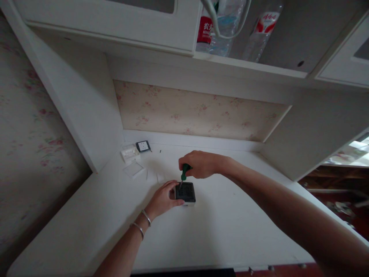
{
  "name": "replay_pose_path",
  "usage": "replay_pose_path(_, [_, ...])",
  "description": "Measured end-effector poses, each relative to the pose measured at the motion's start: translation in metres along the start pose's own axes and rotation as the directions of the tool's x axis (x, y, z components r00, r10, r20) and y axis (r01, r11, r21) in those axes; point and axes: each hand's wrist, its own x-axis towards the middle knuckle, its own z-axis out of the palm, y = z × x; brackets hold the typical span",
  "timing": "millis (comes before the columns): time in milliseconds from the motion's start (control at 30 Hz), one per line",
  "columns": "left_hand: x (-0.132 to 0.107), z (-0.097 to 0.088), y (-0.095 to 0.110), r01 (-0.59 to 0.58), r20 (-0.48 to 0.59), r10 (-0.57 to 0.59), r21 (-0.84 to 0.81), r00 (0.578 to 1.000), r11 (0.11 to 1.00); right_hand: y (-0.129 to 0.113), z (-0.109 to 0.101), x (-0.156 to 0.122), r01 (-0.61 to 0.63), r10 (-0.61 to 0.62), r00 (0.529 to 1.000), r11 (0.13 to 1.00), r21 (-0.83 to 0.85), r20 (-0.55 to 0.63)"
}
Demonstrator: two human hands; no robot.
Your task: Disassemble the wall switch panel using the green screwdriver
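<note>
My right hand [200, 164] is closed round the green handle of a screwdriver [184, 174], whose tip points down onto a dark square socket module [186, 192] on the white desk [225, 227]. At the module's left edge my left hand [163, 199] grips it and holds it against the desk. Two thin bangles sit on my left wrist.
At the back left of the desk lie another dark socket [143, 146], a white plastic part [130, 152], a square white frame [133, 169] and small white pieces [152, 176]. Water bottles [227, 27] stand on the shelf above. A white side panel [86, 104] walls the left.
</note>
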Motion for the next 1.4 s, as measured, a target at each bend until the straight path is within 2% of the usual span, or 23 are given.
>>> replay_pose_path(100, [0.001, 0.000, 0.000, 0.019, -0.001, -0.019, -0.006, 1.000, 1.000, -0.002, 0.001, -0.002, -0.010, 0.008, 0.999, 0.999, 0.048, 0.037])
replay_pose_path(167, [0.001, 0.001, 0.001, 0.039, -0.001, -0.039, -0.012, 0.999, 0.999, -0.007, 0.002, -0.001, -0.081, 0.078, 0.996, 0.995, 0.056, 0.048])
replay_pose_path(267, [0.001, 0.001, 0.000, 0.053, 0.005, -0.053, -0.018, 0.999, 0.998, -0.013, 0.003, 0.003, -0.178, 0.178, 0.984, 0.984, -0.034, 0.019])
replay_pose_path(333, [0.001, 0.002, 0.000, 0.066, 0.004, -0.066, -0.020, 0.998, 0.998, -0.012, 0.002, 0.004, -0.126, 0.126, 0.992, 0.991, -0.055, -0.001])
replay_pose_path(433, [0.000, 0.002, -0.001, 0.099, 0.013, -0.098, -0.046, 0.995, 0.994, -0.008, 0.001, 0.004, 0.053, -0.053, 0.998, 0.999, 0.006, 0.017])
replay_pose_path(500, [0.000, 0.003, -0.001, 0.105, 0.022, -0.104, -0.060, 0.994, 0.993, -0.006, 0.003, 0.003, 0.106, -0.106, 0.994, 0.994, 0.026, 0.020])
replay_pose_path(567, [0.000, 0.003, -0.001, 0.099, 0.021, -0.098, -0.056, 0.995, 0.994, -0.006, 0.005, 0.003, 0.057, -0.057, 0.998, 0.998, 0.024, -0.007])
replay_pose_path(700, [0.000, 0.002, -0.001, 0.079, 0.028, -0.078, -0.062, 0.997, 0.995, -0.008, 0.009, 0.007, -0.120, 0.116, 0.990, 0.992, -0.047, -0.075])
replay_pose_path(867, [0.000, 0.002, -0.002, 0.076, 0.018, -0.075, -0.064, 0.997, 0.995, -0.006, 0.005, 0.009, 0.021, -0.021, 0.998, 1.000, 0.003, -0.061])
replay_pose_path(1000, [0.000, 0.002, -0.002, 0.088, 0.016, -0.088, -0.037, 0.996, 0.995, -0.005, 0.005, 0.008, 0.050, -0.047, 0.997, 0.998, 0.044, -0.065])
replay_pose_path(1067, [0.000, 0.002, -0.003, 0.091, 0.018, -0.090, -0.039, 0.996, 0.995, -0.006, 0.006, 0.008, 0.017, -0.012, 0.996, 0.998, 0.055, -0.084])
replay_pose_path(1200, [0.000, 0.003, -0.004, 0.081, 0.017, -0.080, -0.072, 0.997, 0.994, -0.009, 0.007, 0.008, -0.170, 0.174, 0.982, 0.984, 0.057, -0.075])
replay_pose_path(1233, [0.000, 0.003, -0.004, 0.076, 0.017, -0.075, -0.076, 0.997, 0.994, -0.009, 0.007, 0.008, -0.186, 0.189, 0.980, 0.981, 0.059, -0.064])
replay_pose_path(1400, [0.000, 0.003, -0.005, 0.064, 0.010, -0.063, -0.058, 0.998, 0.996, -0.007, 0.006, 0.004, -0.081, 0.085, 0.991, 0.996, 0.040, -0.108])
